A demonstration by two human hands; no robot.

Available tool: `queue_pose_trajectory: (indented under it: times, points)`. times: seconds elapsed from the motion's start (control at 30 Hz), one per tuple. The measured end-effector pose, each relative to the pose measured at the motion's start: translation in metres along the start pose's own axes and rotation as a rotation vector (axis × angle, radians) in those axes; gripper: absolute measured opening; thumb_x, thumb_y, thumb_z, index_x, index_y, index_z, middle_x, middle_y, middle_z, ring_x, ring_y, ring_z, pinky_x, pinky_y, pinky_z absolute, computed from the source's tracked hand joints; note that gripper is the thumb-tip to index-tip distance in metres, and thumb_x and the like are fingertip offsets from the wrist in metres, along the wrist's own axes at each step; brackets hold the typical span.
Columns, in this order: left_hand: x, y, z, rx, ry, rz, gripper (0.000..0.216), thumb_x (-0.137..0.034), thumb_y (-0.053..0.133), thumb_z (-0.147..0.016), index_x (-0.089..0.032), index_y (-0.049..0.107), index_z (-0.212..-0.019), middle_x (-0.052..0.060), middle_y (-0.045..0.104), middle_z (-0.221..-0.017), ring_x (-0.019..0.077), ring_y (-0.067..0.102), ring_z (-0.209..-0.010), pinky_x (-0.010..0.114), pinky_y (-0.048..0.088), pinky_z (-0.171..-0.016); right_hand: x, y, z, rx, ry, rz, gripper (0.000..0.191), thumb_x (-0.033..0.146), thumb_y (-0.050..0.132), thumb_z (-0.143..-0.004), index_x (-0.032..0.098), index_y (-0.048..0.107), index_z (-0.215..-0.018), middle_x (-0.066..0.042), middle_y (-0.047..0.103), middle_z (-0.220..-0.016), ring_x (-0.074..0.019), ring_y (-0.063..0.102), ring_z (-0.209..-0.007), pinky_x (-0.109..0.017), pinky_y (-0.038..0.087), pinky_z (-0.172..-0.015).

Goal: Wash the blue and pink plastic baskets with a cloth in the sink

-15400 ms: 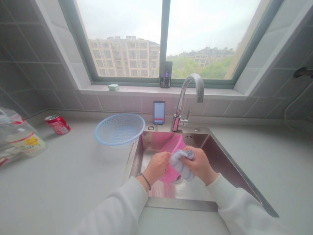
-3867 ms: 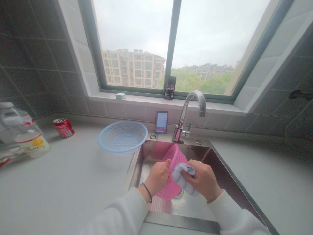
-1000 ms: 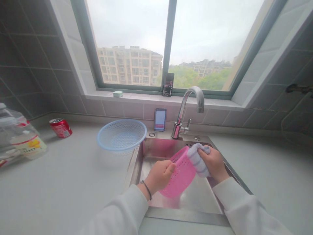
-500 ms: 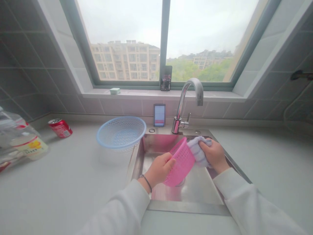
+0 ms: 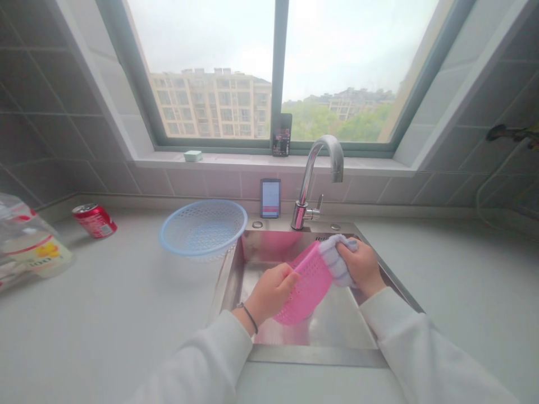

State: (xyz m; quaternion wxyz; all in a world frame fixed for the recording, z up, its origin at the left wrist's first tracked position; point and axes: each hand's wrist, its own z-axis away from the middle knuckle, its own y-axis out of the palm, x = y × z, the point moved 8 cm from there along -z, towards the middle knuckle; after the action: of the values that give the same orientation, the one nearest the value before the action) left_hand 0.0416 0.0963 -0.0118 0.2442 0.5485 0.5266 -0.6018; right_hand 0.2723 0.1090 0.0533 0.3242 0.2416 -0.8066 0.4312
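A pink perforated plastic basket point(image 5: 309, 283) is held tilted over the stainless steel sink point(image 5: 320, 356). My left hand point(image 5: 273, 289) grips its near left rim, thumb on the outside. My right hand point(image 5: 362, 266) is closed around a white striped cloth point(image 5: 334, 258), which presses against the far right edge and side of the basket. Part of the cloth is hidden beneath my right fingers. To the left of the sink, a light blue perforated basket point(image 5: 202, 229) stands upright on the counter, right by the sink's edge.
Behind the sink rises a chrome faucet point(image 5: 309, 179), its spout over the basin. A small screen device point(image 5: 270, 198) leans on the back wall; a phone point(image 5: 282, 134) and a pale green block point(image 5: 193, 156) are on the sill. Farther left lie a red can point(image 5: 95, 220) and a plastic bottle point(image 5: 36, 247).
The whole view has shifted slightly, so everything appears a little further left. The pink basket has tilted slightly, and both hands keep their grip.
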Motion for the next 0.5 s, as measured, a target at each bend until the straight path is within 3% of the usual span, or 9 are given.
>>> queue_pose_trajectory:
  times: [0.07,0.23,0.3,0.43,0.5]
  points:
    - [-0.003,-0.002,0.000,-0.014,0.020,-0.037,0.041,-0.053,0.038,-0.095,-0.019,0.049,-0.073,0.000,0.056,-0.068,0.0153,0.051,-0.063,0.027,0.033,-0.059,0.009,0.006,0.010,0.048,-0.016,-0.045,0.035,0.051,0.056,-0.078,0.022,0.049,-0.059,0.002,0.050,-0.053,-0.0149,0.046,-0.055,-0.027,0.035,-0.052]
    - [-0.012,-0.010,0.000,-0.064,0.101,-0.096,0.056,-0.068,0.024,-0.093,-0.021,0.041,-0.068,-0.001,0.050,-0.065,0.0162,0.047,-0.062,0.029,0.031,-0.060,0.047,0.046,0.048,0.354,-0.149,-0.166,0.030,0.045,0.060,-0.075,0.021,0.050,-0.060,0.003,0.050,-0.054,-0.0132,0.044,-0.053,-0.025,0.034,-0.051]
    - [-0.012,-0.010,0.000,-0.064,0.098,-0.086,0.059,-0.072,0.023,-0.092,-0.021,0.042,-0.068,-0.001,0.050,-0.064,0.0161,0.046,-0.062,0.029,0.031,-0.059,0.038,0.040,0.036,0.291,-0.116,-0.146,0.030,0.046,0.059,-0.075,0.021,0.051,-0.060,0.003,0.051,-0.054,-0.0137,0.045,-0.054,-0.026,0.035,-0.052]
    - [-0.011,-0.004,0.001,-0.030,0.082,-0.016,0.062,-0.077,0.025,-0.090,-0.021,0.043,-0.070,-0.001,0.050,-0.064,0.0156,0.046,-0.060,0.028,0.030,-0.056,0.001,0.007,0.001,0.026,-0.003,-0.054,0.035,0.052,0.057,-0.077,0.022,0.052,-0.060,-0.001,0.055,-0.056,-0.0169,0.050,-0.057,-0.028,0.036,-0.055]
    - [-0.011,-0.003,0.001,-0.029,0.084,0.002,0.065,-0.080,0.025,-0.088,-0.021,0.044,-0.070,-0.001,0.050,-0.065,0.0155,0.046,-0.060,0.027,0.030,-0.055,0.001,0.003,0.003,-0.005,-0.005,-0.040,0.035,0.052,0.058,-0.077,0.023,0.049,-0.059,0.001,0.052,-0.054,-0.0161,0.048,-0.056,-0.028,0.035,-0.054]
